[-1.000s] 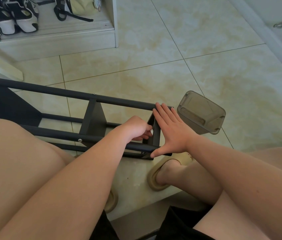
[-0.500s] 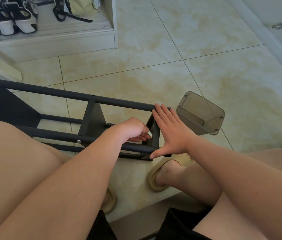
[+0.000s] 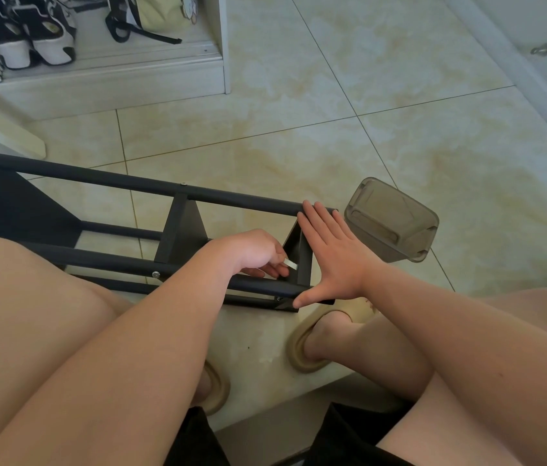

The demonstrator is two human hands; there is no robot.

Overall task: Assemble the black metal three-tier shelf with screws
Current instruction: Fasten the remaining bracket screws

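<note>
Black metal shelf [image 3: 178,230]: lying on its side on the floor [image 3: 299,129], left to centre. Left hand [image 3: 251,252]: fingers curled, pinching a small pale tool [image 3: 290,264] at the shelf's right end. Right hand [image 3: 336,260]: flat, fingers straight, pressed against that end.

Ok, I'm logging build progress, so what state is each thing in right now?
Black metal shelf: lying on its side on the floor.
Left hand: pinching a small silvery tool by the end panel.
Right hand: open, flat against the shelf's end.
Grey plastic container: tipped on its side.
</note>
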